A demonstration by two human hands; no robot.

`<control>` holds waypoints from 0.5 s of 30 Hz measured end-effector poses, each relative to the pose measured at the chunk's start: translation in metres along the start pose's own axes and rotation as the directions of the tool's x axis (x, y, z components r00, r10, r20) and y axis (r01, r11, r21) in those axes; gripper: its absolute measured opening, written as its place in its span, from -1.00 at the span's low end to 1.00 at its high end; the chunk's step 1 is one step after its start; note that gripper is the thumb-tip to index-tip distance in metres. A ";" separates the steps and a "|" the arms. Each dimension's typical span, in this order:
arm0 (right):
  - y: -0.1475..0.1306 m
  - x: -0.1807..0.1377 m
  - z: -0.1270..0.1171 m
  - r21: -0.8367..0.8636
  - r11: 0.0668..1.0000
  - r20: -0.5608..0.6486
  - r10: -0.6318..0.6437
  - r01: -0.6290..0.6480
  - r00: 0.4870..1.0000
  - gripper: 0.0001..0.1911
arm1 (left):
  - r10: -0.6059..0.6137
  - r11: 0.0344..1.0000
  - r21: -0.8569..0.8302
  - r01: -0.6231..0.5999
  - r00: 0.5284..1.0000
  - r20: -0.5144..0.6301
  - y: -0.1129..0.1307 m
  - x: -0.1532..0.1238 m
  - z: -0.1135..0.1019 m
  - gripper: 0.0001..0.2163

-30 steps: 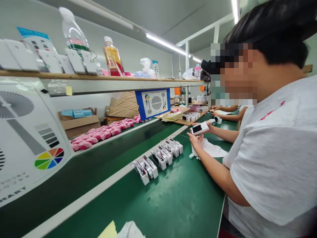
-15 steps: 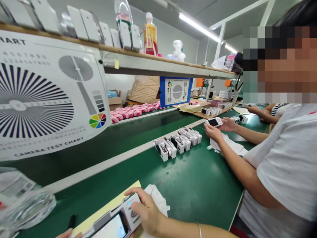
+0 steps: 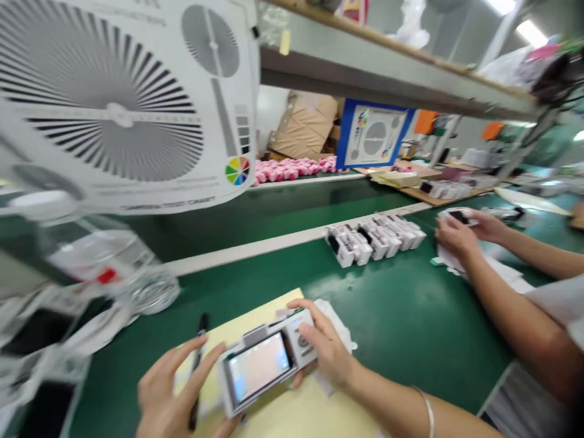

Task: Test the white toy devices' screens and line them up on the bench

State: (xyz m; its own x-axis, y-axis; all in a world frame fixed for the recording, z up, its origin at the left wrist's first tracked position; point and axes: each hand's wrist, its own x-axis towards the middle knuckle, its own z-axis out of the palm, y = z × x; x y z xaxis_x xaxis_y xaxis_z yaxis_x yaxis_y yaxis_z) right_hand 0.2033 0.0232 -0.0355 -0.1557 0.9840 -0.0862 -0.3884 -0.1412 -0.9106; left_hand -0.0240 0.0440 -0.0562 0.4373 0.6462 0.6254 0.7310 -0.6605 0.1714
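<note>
A white digital camera [image 3: 262, 359] with a lit screen is held over yellow paper, tilted up to the right. My right hand [image 3: 326, 347] grips its right end, the thumb on the buttons beside the screen. My left hand [image 3: 176, 389] is by the camera's left end with fingers spread; whether a fingertip touches the casing I cannot tell. A black pen [image 3: 196, 371] shows between those fingers, seemingly lying on the yellow paper [image 3: 319, 413]. Behind my right hand is a crumpled white cloth or bag [image 3: 335, 322].
Several white cameras [image 3: 374, 240] stand in a row on the green bench. A clear plastic bottle [image 3: 100, 255] lies at left, near more white devices [image 3: 41, 359]. A test chart [image 3: 123, 115] hangs from the shelf [image 3: 365, 67]. On the right, a co-worker's hands [image 3: 465, 234] hold another camera.
The view has swung down and left. My left hand has come into fuller view with fingers spread near the camera. My right hand still grips the camera.
</note>
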 end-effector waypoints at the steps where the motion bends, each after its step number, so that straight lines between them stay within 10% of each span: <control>1: 0.000 -0.002 0.000 -0.006 1.000 -0.009 -0.001 0.001 1.000 -0.51 | 0.028 1.000 0.016 -0.027 0.999 -0.019 0.007 0.003 -0.005 -0.41; 15: 0.006 -0.013 0.010 0.242 0.935 0.074 0.249 -0.260 0.966 -0.62 | 0.086 0.981 -0.152 -0.122 0.972 -0.220 0.039 0.013 -0.024 -0.45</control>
State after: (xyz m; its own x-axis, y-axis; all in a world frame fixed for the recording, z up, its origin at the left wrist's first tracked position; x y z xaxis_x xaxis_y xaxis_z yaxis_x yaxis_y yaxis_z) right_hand 0.1938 0.0081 -0.0358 -0.3141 0.9071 -0.2803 -0.5422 -0.4138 -0.7313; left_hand -0.0021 0.0175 -0.0230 0.3731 0.4870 0.7897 0.5840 -0.7847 0.2079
